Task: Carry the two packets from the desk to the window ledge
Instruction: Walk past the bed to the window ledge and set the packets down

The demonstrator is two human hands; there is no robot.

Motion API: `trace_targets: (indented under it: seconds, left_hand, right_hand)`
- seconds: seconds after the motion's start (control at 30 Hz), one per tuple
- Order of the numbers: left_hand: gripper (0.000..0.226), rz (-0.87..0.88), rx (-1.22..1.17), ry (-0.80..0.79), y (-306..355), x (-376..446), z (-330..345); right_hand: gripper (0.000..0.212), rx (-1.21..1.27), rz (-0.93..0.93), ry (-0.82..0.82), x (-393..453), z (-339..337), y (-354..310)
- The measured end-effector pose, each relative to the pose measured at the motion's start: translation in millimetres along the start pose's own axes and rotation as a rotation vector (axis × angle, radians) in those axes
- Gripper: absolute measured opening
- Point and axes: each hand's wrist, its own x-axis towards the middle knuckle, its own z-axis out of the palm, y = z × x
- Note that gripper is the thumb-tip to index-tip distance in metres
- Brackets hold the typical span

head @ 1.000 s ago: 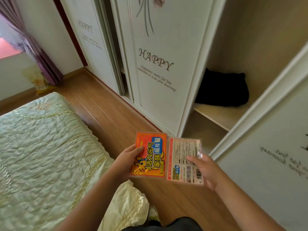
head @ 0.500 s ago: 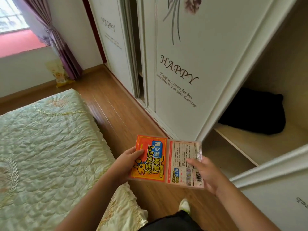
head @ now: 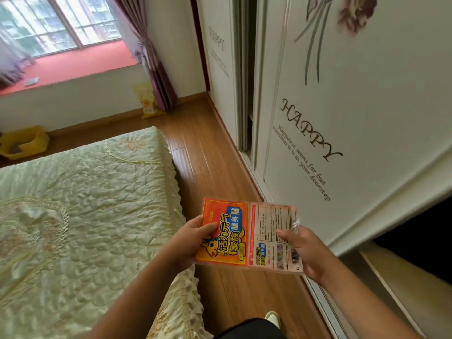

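In the head view, the left hand [head: 189, 242] pinches the orange packet [head: 223, 232] along its left edge, thumb lying on the printed front and the other fingers out of sight beneath. The right hand [head: 304, 252] pinches the pale packet [head: 275, 237], which shows its back with small print and a barcode, thumb on top and fingers under the right edge. The two packets sit side by side with their inner edges touching, or perhaps just overlapping; the seam is too fine to tell which. Both are held flat at waist level over the wooden floor [head: 205, 152], in the aisle between the bed [head: 80, 211] and the wardrobe door [head: 342, 113].

Compared with a second ago, the view has swung left and up: the open wardrobe shelf with its dark bundle has slid almost out of frame at the right, and the window [head: 49, 25] with its red window ledge [head: 73, 63] now fills the upper left, where earlier only a sliver showed. The grips on the packets have not altered. That suggests the pick-up is done and the walk is under way, now aimed at the goal. The ledge lies well apart from the hands, past the foot of the bed and beside the purple curtain [head: 151, 59], so most of the carry probably remains.
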Motion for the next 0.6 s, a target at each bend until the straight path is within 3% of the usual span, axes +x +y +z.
trace_targets:
  seconds: [0.27, 0.6]
  left_hand:
    - [0.022, 0.039, -0.092, 0.113, 24.4, 9.0, -12.2]
    - [0.022, 0.078, -0.171, 0.199, 64.3, 53.7, -85.3]
  right_hand:
    - [0.024, -0.007, 0.013, -0.123, 50.2, 11.5, -40.5]
    - [0.028, -0.12, 0.027, -0.202, 147.7, 76.9, -85.8]
